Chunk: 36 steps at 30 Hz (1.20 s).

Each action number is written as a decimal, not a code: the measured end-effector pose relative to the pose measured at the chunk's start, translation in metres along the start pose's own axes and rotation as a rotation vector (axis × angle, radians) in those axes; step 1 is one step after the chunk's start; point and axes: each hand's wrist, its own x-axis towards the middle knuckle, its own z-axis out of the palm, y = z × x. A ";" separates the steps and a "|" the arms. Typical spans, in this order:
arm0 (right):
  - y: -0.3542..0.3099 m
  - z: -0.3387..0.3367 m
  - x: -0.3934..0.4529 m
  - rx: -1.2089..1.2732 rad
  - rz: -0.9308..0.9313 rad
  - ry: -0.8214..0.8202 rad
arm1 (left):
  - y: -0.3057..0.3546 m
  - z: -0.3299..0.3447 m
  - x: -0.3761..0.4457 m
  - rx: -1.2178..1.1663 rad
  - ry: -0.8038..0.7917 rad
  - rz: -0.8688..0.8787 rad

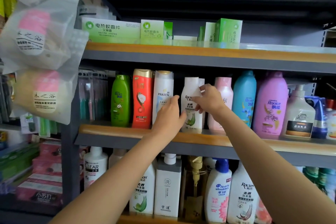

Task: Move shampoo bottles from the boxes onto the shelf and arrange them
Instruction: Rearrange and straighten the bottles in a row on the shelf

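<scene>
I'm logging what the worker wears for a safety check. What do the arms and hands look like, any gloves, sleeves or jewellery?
Both forearms are bare: no sleeves in view. The left hand and right hand wear no gloves, and no watch, ring or bracelet shows.
</scene>
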 end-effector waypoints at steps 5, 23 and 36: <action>-0.001 0.008 -0.001 0.251 0.041 -0.091 | 0.004 0.004 0.001 0.112 0.054 0.086; -0.008 0.000 0.027 -0.687 -0.198 0.039 | 0.010 0.016 0.024 0.650 0.313 0.148; -0.010 0.004 0.036 -0.455 -0.194 0.118 | 0.003 0.000 0.033 0.663 0.382 0.225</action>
